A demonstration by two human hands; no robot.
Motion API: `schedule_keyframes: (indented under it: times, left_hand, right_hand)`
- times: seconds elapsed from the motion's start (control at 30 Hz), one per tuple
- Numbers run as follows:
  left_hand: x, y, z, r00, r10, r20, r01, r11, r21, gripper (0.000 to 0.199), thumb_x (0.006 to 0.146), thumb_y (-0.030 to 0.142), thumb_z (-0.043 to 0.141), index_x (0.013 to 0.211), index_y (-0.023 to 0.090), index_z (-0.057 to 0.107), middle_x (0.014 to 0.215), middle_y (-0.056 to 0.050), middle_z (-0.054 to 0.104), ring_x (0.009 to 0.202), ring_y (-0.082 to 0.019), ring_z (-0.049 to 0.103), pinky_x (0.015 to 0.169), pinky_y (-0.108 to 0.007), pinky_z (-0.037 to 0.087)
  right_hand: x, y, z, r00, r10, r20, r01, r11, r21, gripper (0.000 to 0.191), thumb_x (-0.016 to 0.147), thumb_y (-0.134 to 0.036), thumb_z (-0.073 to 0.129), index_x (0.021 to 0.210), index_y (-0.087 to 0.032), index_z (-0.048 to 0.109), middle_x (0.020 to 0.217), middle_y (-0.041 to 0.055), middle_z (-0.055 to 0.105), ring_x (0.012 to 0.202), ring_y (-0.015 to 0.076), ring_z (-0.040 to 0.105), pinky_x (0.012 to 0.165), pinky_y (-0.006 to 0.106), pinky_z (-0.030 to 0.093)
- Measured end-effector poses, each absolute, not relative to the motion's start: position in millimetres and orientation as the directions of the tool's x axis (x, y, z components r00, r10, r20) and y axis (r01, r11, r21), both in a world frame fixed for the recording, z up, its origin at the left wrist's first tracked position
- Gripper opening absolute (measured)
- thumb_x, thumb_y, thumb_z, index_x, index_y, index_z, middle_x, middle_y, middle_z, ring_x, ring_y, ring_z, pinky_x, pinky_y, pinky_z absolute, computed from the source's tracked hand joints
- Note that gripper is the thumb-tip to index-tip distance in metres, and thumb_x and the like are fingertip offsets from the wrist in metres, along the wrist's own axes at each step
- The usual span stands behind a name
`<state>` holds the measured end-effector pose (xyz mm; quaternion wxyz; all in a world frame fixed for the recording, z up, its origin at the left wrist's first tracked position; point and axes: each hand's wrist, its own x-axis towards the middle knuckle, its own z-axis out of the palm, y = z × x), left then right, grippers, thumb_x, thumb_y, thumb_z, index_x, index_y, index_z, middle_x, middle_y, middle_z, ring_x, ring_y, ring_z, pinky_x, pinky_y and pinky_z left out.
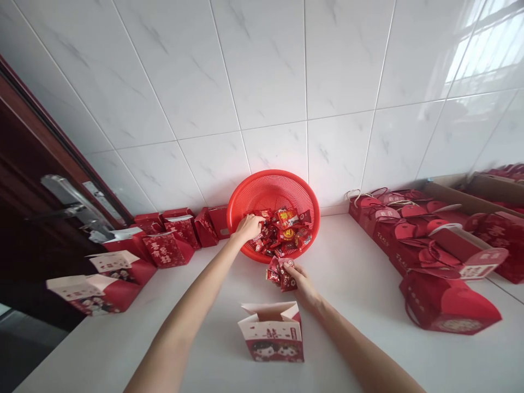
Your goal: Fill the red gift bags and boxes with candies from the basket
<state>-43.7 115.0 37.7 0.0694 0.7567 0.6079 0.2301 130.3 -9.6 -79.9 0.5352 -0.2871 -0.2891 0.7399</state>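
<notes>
- Head view: reaches with left hand over left rim of red basket, down onto wrapped sweets inside.
- Has left fingers bent, index out across the wrappers; can't tell if pinching anything, fingertips partly lost among the red.
- Pinches small red packets in right hand, thumb on top, fingers mostly hidden; holds them just in front of basket's near rim.
- Has basket at middle of back edge of white desk, near tiled wall.
- Shows open gift bag upright, in front of basket and nearer than both hands; mouth open, cartoon faces on front.
- Toward left edge of desk: shows two pale-topped bags, tops open, cartoon print too.
- Along back edge, from left corner to basket: shows a cluster of red bags, close together.
- Toward right end: shows a row of red boxes running forward from back edge, some with cords, plus a red box at near end.
- Past those, at back right: shows cardboard cartons with red items.
- Beyond left edge: shows dark door with metal handle.
</notes>
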Motion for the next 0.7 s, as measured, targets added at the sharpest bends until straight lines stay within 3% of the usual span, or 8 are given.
schedule_keyframes:
  times: [0.17, 0.3, 0.5, 0.6, 0.7]
  left_hand:
    - [-38, 121, 40, 0.156, 0.948, 0.276, 0.875, -0.262, 0.407, 0.02, 0.067, 0.005, 0.065, 0.071, 0.02, 0.076, 0.085, -0.012, 0.072, 0.092, -0.031, 0.069, 0.093, -0.04, 0.049]
    - [-38, 115, 48, 0.16, 0.928, 0.336, 0.836, -0.308, 0.454, 0.017, 0.071, 0.01, 0.064, 0.058, 0.019, 0.068, 0.081, -0.01, 0.07, 0.088, -0.028, 0.067, 0.093, -0.038, 0.049]
    - [-43, 79, 57, 0.131, 0.892, 0.434, 0.681, -0.399, 0.614, 0.02, 0.087, 0.034, 0.054, 0.085, 0.02, 0.067, 0.089, -0.005, 0.073, 0.087, -0.02, 0.067, 0.085, -0.029, 0.051]
    - [-45, 48, 62, 0.114, 0.877, 0.466, 0.5, -0.456, 0.736, 0.03, 0.084, 0.046, 0.06, 0.088, 0.017, 0.066, 0.09, -0.006, 0.073, 0.087, -0.02, 0.067, 0.084, -0.03, 0.052]
    - [-44, 5, 70, 0.12, 0.881, 0.457, 0.416, -0.463, 0.783, 0.036, 0.081, 0.051, 0.064, 0.089, 0.017, 0.068, 0.088, -0.006, 0.073, 0.085, -0.021, 0.067, 0.082, -0.031, 0.053]
  right_hand:
    - [131, -10, -81, -0.258, 0.961, -0.098, -0.619, -0.242, -0.747, 0.05, 0.059, -0.055, 0.087, 0.083, -0.014, 0.072, 0.073, 0.0058, 0.071, 0.061, 0.0176, 0.066, 0.06, 0.029, 0.053]
    - [131, -10, -81, -0.266, 0.959, -0.098, -0.621, -0.249, -0.743, 0.05, 0.058, -0.054, 0.088, 0.084, -0.014, 0.072, 0.074, 0.006, 0.072, 0.062, 0.0177, 0.067, 0.061, 0.03, 0.054]
    - [131, -11, -78, -0.282, 0.956, -0.087, -0.614, -0.249, -0.749, 0.046, 0.06, -0.05, 0.087, 0.085, -0.015, 0.072, 0.077, 0.0066, 0.072, 0.065, 0.0195, 0.068, 0.062, 0.032, 0.055]
    - [134, -14, -74, -0.286, 0.952, -0.107, -0.585, -0.262, -0.767, 0.043, 0.061, -0.049, 0.087, 0.084, -0.016, 0.072, 0.075, 0.006, 0.072, 0.066, 0.0198, 0.067, 0.059, 0.03, 0.053]
    - [136, -16, -71, -0.288, 0.95, -0.119, -0.573, -0.27, -0.773, 0.042, 0.061, -0.047, 0.087, 0.085, -0.016, 0.072, 0.076, 0.0051, 0.072, 0.066, 0.019, 0.067, 0.06, 0.029, 0.053]
